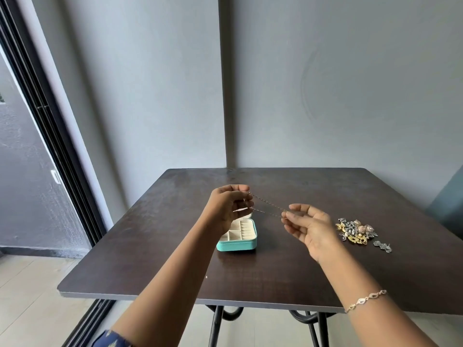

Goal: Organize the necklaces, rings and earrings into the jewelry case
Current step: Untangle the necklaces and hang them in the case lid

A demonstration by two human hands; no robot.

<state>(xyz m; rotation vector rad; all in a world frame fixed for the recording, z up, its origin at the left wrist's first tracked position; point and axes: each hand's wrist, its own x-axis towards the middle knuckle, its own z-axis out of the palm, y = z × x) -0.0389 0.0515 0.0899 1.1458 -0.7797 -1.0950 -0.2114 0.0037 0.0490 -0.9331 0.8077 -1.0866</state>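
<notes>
Letting either pinch slip could, I judge, drop or tangle the thin necklace (265,206) stretched above the open case (238,237), so my left hand (229,207) curls round one end, raised, while my right hand (309,227), lower and palm up, pinches the other.

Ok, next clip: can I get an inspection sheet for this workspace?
Surface: dark wooden table.
Job's things: open teal case near the middle; necklace stretched in the air between both hands; jewelry pile on the table at the right, outside the case.
Clutter: nothing seen.
Hands: left hand grips the necklace above the case; right hand pinches it further right; bracelet on the right wrist.
Cables: nothing seen.
Surroundings: grey wall behind; dark door frame at the left; pale floor.
</notes>
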